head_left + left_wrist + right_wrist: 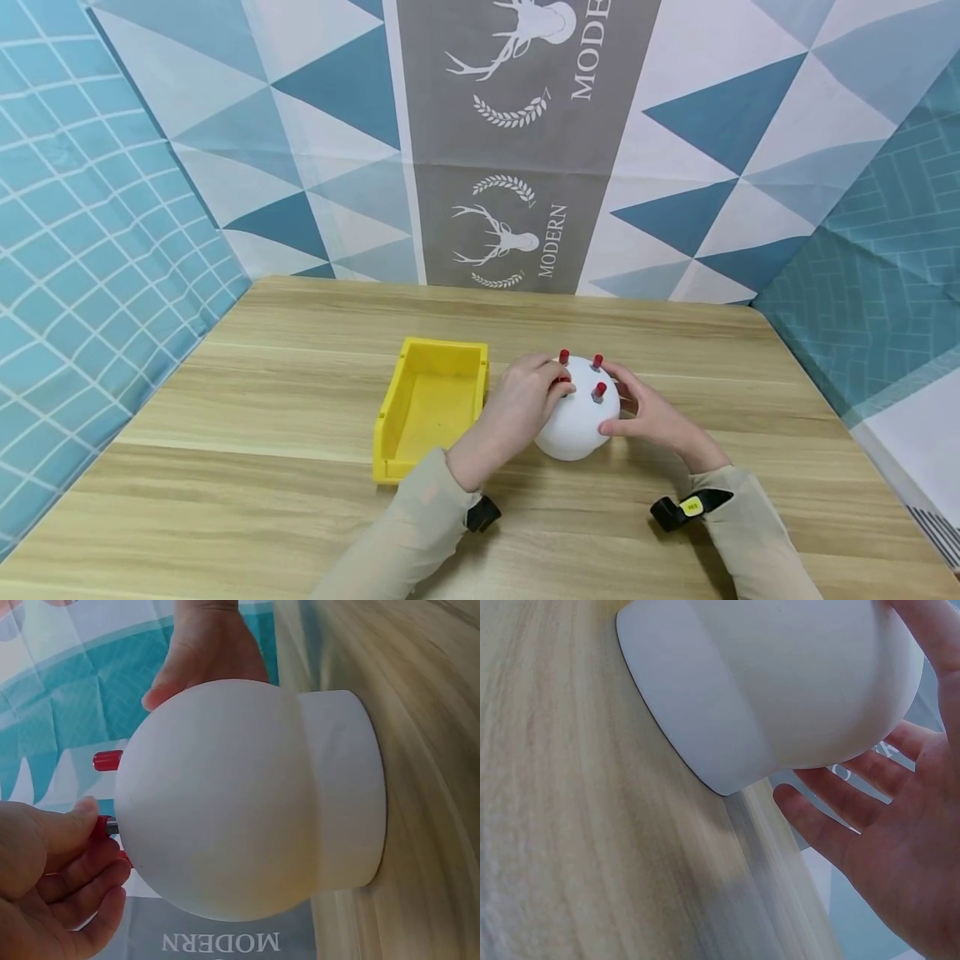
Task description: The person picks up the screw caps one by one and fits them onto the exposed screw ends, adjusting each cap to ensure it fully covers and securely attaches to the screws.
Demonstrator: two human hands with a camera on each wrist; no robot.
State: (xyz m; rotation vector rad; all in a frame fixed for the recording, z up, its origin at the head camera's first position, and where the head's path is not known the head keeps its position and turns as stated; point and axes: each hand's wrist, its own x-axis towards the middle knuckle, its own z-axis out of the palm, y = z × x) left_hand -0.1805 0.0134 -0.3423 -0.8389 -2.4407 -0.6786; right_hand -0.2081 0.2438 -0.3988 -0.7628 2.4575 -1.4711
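A white ball-shaped body on a short round base stands on the table, with several red-capped metal pegs on its top. My left hand comes over from the left and pinches one red-capped peg between thumb and fingertips; the metal shaft shows between the cap and the white surface. Another red-capped peg stands nearer the right hand. On the right side, my right hand holds the white body, thumb at the near side and fingers round the far side. In the right wrist view the fingers spread along its curve.
A yellow open-fronted bin sits just left of the left forearm. The wooden table meets a patterned cloth backdrop at its far edge, with blue cloth at both sides. Each wrist wears a black strap.
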